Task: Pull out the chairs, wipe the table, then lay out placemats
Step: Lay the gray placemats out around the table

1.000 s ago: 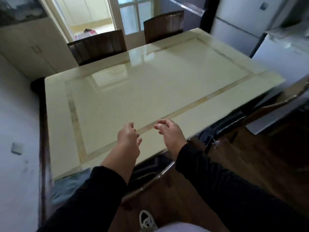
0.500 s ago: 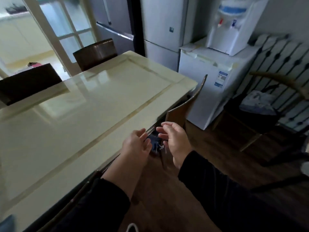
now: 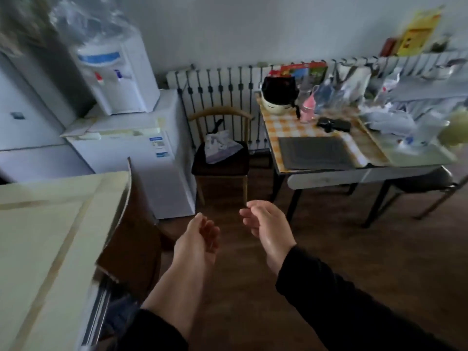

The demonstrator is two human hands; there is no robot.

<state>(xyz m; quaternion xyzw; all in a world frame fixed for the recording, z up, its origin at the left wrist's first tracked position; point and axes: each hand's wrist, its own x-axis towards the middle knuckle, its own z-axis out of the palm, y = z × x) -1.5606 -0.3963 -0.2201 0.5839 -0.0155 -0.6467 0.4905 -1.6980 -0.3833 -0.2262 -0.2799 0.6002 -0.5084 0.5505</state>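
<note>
Head view, nearest first: two black sleeves reach forward over the brown wooden floor [image 3: 354, 236], the left one pushed up the forearm. The left hand [image 3: 200, 239] and the right hand [image 3: 266, 224] hang side by side in the air, apart from each other, fingers loosely curled and half open; neither holds or touches anything. At the left edge lies the cream tabletop [image 3: 38, 249] with its tan inlaid band, bare where it shows. One brown chair [image 3: 131, 239] is tucked against its side, the back rising just above the edge, to the left of the left hand. Beyond stands a white cabinet [image 3: 141, 163] carrying one water dispenser [image 3: 119, 72], with a refrigerator [image 3: 22, 127] to its left. Further off, one wooden armchair [image 3: 220, 158] holds a pale bag against the radiator. At the right, a second, cluttered tabletop [image 3: 298, 127] under a checked cloth bears a grey placemat [image 3: 316, 152], with one dark stool [image 3: 428, 181] beneath it.
</note>
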